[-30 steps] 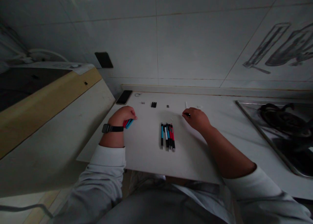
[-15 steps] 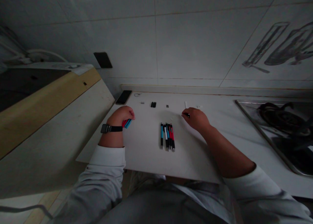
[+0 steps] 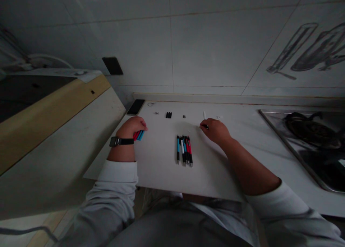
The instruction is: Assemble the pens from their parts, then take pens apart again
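Note:
My left hand [image 3: 132,126] rests on the white countertop [image 3: 159,168] with its fingers curled over red and blue pen barrels [image 3: 139,135]. A dark watch [image 3: 118,141] sits on that wrist. My right hand [image 3: 216,131] lies further right, pinching a small black pen part [image 3: 205,126] at its fingertips. Between the hands lies a row of several assembled pens [image 3: 184,150], blue, white, black and red, side by side.
Small parts line the back of the counter: black caps [image 3: 168,114], tiny springs [image 3: 156,113], a dark bit [image 3: 184,116], a white tube [image 3: 204,114]. A phone [image 3: 136,106] lies at back left. A gas hob [image 3: 312,139] is at right, a wooden-edged unit [image 3: 54,106] at left.
Both hands keep their places on the counter; only the view has shifted slightly.

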### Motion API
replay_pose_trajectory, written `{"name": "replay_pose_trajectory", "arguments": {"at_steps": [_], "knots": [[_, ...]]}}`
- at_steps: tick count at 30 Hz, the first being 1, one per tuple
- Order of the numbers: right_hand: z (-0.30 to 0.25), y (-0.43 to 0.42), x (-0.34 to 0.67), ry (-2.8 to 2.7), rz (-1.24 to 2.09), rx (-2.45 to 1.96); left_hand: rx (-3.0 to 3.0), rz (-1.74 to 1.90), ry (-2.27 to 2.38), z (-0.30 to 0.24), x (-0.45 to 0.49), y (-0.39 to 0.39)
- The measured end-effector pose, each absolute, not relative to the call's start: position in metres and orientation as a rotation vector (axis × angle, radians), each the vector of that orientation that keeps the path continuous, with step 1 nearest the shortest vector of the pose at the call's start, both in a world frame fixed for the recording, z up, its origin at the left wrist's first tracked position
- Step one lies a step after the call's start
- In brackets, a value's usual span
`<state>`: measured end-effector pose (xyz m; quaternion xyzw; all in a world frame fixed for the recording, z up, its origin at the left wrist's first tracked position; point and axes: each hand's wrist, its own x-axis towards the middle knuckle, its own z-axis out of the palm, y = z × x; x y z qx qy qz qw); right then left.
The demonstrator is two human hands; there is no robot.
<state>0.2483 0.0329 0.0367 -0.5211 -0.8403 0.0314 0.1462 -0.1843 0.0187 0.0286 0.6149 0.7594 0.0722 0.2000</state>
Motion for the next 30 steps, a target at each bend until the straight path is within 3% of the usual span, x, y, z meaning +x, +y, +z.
{"name": "replay_pose_trajectory", "arguments": {"at_steps": [6, 10, 17, 30], "knots": [[0.036, 0.037, 0.249, -2.348, 0.254, -1.352, 1.689, 0.250, 2.117, 0.036, -0.183, 0.015], [0.034, 0.041, 0.246, -2.157, 0.492, -1.306, 1.824, 0.634, 2.054, 0.046, -0.153, 0.017], [0.027, 0.035, 0.224, -1.617, 1.151, -1.064, 1.913, 1.018, 1.395, 0.042, -0.037, 0.009], [0.022, 0.018, 0.183, -1.269, 1.265, -0.850, 1.687, 1.161, 1.125, 0.013, 0.021, 0.004]]}}
